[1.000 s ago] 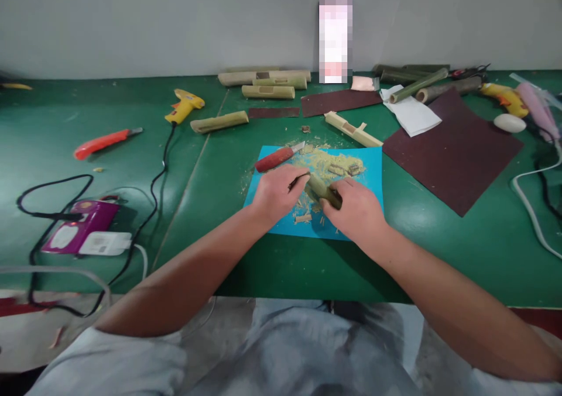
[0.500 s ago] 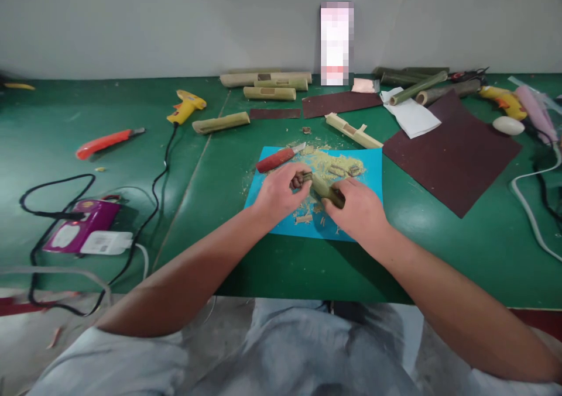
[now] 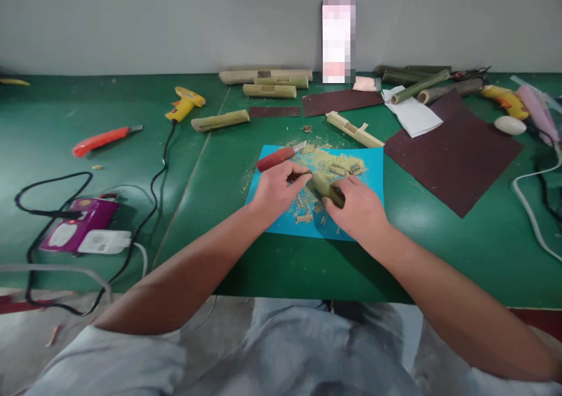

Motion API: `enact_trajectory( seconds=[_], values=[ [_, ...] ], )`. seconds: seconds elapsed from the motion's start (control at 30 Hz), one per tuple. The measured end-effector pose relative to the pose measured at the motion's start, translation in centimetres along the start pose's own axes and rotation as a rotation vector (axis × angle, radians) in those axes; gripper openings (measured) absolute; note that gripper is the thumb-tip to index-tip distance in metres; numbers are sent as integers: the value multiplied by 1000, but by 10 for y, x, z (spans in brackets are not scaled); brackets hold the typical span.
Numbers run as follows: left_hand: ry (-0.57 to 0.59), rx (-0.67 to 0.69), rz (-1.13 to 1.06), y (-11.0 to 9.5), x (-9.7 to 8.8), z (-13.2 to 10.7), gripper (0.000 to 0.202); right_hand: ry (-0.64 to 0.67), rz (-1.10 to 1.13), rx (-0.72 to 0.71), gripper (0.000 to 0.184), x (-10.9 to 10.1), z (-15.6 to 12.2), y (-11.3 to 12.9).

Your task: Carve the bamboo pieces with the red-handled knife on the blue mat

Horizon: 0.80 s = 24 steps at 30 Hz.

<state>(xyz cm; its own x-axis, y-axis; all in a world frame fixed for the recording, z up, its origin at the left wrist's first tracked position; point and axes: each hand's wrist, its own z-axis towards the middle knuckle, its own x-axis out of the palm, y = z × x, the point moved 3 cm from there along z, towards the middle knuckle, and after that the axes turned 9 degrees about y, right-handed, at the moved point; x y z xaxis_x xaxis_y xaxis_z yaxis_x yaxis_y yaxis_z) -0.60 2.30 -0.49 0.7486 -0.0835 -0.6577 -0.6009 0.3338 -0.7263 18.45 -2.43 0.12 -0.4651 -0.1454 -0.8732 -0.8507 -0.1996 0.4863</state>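
A short green bamboo tube is held at a slant above the blue sheet. My right hand is wrapped round its lower right end. At the upper left end, the fingers of my left hand are pinched together; a small dark thing seems to be between them, too hidden to name. A red-handled knife lies on the sheet just beyond my left hand, blade to the right. Pale shavings and dust are scattered over the sheet.
Cut bamboo tubes lie at the back, with one whittled piece nearer. Brown sandpaper sheets lie right. At left are a yellow glue gun, an orange cutter and a purple power strip with cables.
My left fingers have closed in, covering the dark thing that showed more at the tube's upper end. My right hand keeps its hold on the tube. The view has shifted slightly.
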Motion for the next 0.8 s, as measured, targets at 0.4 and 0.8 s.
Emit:
enact_trajectory(
  seconds=[0.4,0.8],
  values=[
    [7,175,105,-4,4,-3,18,4,-12,-14,16,0,-2,2],
    [22,210,185,-6,9,-4,21,6,-28,-11,18,5,-2,3]
  ],
)
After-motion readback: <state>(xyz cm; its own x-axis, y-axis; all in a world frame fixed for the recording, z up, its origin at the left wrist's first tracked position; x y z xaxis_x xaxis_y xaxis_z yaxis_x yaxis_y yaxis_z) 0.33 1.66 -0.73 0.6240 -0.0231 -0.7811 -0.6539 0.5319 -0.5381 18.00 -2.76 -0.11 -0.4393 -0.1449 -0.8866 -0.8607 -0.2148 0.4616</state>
